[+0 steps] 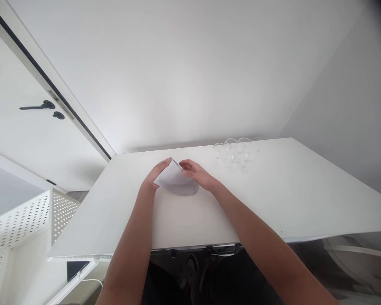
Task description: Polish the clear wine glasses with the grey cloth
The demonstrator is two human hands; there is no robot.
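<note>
A curved white sheet (176, 180), which looks like paper, is held between my two hands over the table's middle. My left hand (155, 174) grips its left edge, fingers reaching up toward the top corner. On the opposite side, my right hand (197, 173) has its thumb and fingers closed at the sheet's upper right edge. Whether anything sits inside the curve cannot be seen. To the right of my right hand, apart from it, several clear stemmed glasses (232, 155) stand grouped near the back of the table.
The white table (305, 190) runs along a pale wall (178, 84). At the left are a white door with a black handle (34, 106) and a white perforated panel (25, 220). Something with a glossy black surface (190, 275) is below the front edge.
</note>
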